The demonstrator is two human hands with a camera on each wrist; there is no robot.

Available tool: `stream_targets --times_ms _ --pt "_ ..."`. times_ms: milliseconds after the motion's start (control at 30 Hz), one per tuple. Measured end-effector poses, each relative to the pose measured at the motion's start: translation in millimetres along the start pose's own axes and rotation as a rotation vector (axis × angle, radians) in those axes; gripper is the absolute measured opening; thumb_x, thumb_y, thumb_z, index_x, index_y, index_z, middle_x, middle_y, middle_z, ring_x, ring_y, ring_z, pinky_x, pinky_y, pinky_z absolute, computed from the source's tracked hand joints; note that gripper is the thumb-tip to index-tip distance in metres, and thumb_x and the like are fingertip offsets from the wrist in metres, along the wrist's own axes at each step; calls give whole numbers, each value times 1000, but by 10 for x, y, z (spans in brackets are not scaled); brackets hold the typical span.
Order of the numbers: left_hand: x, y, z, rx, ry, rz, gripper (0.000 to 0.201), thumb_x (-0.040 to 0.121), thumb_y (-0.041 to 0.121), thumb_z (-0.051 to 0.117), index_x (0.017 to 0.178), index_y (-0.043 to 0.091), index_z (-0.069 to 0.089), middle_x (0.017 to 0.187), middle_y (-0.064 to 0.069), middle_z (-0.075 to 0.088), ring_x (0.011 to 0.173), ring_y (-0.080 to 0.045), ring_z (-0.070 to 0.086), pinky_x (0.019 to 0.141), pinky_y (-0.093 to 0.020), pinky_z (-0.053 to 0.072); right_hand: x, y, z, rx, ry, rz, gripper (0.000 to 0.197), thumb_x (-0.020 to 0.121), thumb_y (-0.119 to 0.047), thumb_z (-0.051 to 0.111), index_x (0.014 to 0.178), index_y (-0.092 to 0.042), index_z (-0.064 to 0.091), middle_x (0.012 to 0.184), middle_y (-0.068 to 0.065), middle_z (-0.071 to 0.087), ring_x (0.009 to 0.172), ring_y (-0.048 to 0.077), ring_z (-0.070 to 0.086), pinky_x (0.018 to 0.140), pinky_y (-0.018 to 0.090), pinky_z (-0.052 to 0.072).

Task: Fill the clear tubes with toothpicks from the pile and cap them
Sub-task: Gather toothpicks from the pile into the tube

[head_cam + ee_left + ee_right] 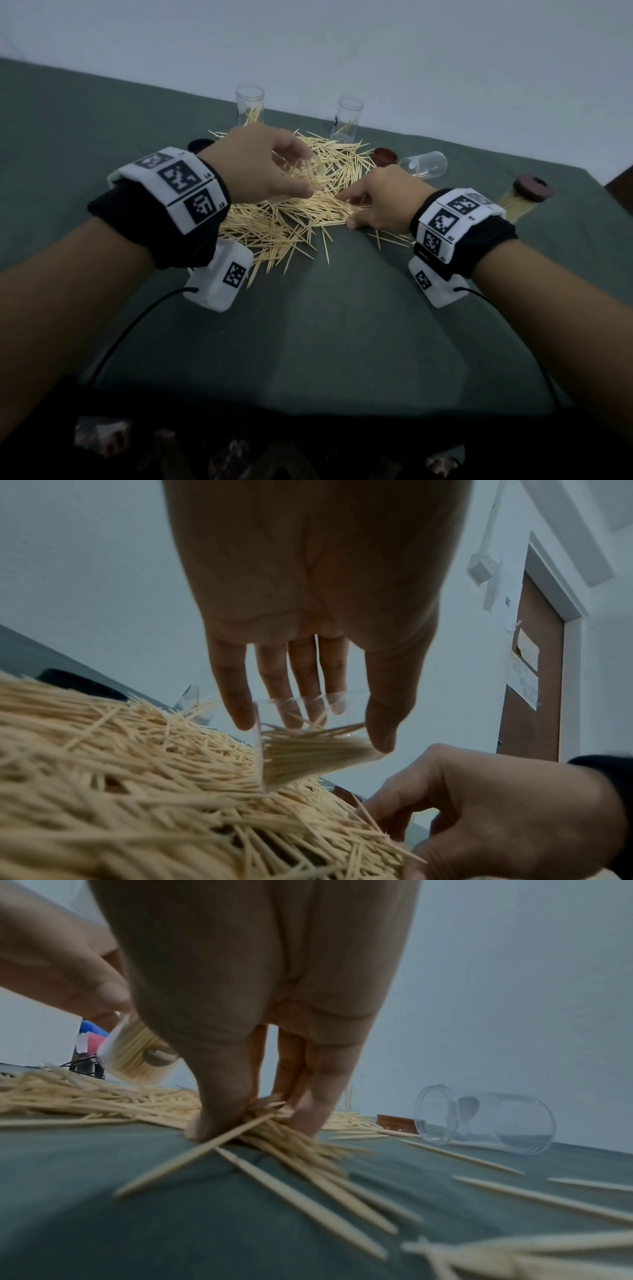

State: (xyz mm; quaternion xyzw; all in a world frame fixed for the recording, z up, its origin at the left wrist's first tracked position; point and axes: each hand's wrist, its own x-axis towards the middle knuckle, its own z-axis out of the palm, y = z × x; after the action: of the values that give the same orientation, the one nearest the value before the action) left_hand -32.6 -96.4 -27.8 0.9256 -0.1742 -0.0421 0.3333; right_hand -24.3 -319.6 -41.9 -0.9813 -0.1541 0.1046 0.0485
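The right hand (253, 993) pinches a bunch of toothpicks (274, 1131) down on the green cloth (171, 1218). The left hand (51, 969) holds a clear tube (137, 1053) with toothpicks inside. An empty clear tube (486, 1121) lies on its side near a brown cap (394, 1121).

Plain room: white wall (103, 561), brown door (534, 669).

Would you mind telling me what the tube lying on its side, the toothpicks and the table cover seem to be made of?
Tube: clear, glossy, probably plastic; the cloth shows through it. Toothpicks: pale matte wood or bamboo, pointed. Table cover: dull green fabric, softly creased.
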Motion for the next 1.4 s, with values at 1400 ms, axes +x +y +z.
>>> stream_targets --times_ms 1400 --pt "-36 -49 -133 107 79 -45 57 77 37 79 129 27 60 118 7 64 107 -8 57 92 -21 38 -92 130 -276 120 210 -22 32 92 -33 63 124 -34 65 123 -10 65 118 11 55 86 14 32"
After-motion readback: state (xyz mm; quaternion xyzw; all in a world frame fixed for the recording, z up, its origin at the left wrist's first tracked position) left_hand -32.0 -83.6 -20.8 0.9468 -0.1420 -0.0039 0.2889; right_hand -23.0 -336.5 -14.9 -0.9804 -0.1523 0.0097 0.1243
